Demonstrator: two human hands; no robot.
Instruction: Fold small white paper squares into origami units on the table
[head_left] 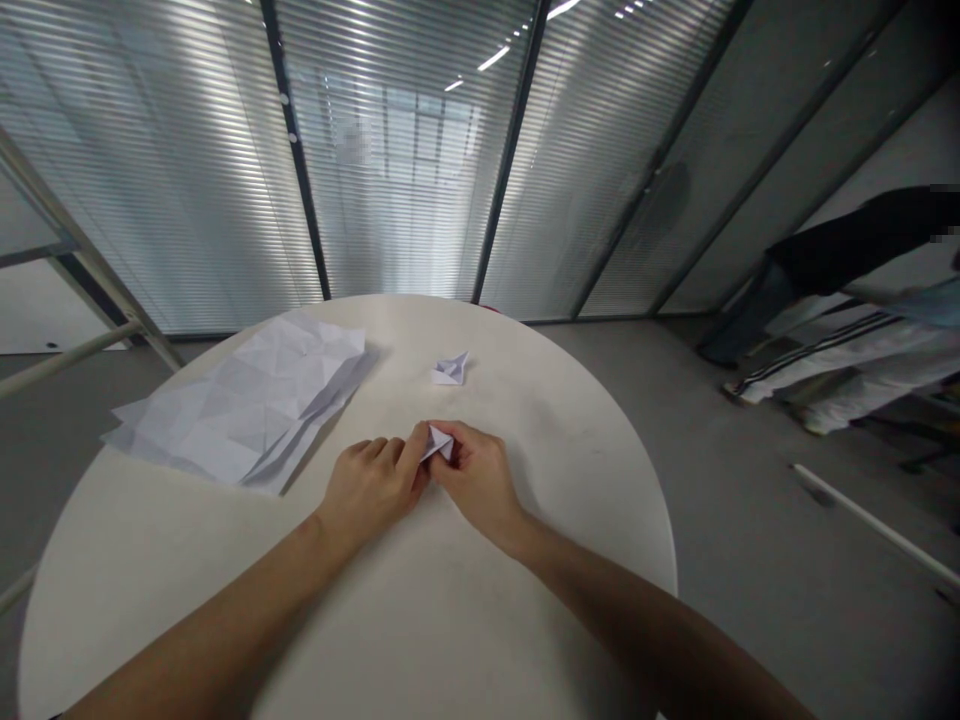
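Between my two hands is a small piece of folded white paper [439, 443], held just above or against the round white table. My left hand [379, 477] grips its left side, with the thumb and forefinger closed on it. On the other side, my right hand [478, 474] pinches the paper with curled fingers. Much of the paper is hidden behind the fingers. A second small folded paper piece [450, 370], with a pointed corner sticking up, sits on the table beyond my hands.
Several creased white paper sheets [262, 390] lie stacked at the left of the round table [600, 480]. Behind it stands a glass wall with blinds [405, 180]. People stand at the far right, one in striped white trousers [817, 355]. A pale metal frame [97, 270] is at the left.
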